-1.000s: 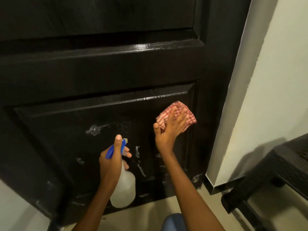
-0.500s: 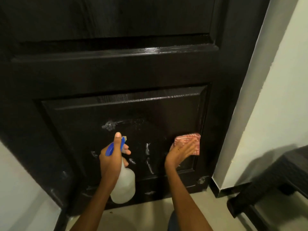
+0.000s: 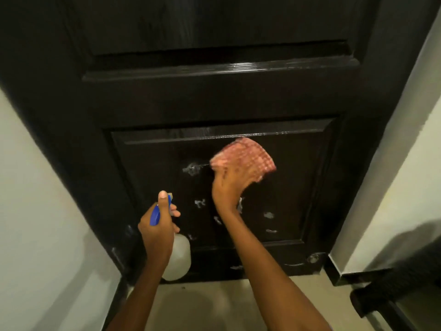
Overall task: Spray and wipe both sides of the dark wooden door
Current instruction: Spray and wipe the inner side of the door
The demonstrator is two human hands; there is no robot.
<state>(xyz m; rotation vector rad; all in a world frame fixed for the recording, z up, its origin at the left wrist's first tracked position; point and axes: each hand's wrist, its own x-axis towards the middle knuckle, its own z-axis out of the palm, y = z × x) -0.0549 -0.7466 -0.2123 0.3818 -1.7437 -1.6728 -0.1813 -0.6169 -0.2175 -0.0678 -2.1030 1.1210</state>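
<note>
step: you're mid-wipe on the door's (image 3: 214, 96) lower panel
hands: right hand (image 3: 230, 186) presses the cloth (image 3: 245, 157) flat there; left hand (image 3: 156, 229) grips the spray bottle (image 3: 177, 258) lower-left
next: probably sweep down through the foam streaks (image 3: 191, 168)

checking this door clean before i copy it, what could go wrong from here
1. The right hand presses the checked cloth high on the lower panel, while spray patches sit lower and by the bottom edge; they may be missed or dry into streaks.
2. The left hand holds the spray bottle close to the door; it might knock the wood.
</note>
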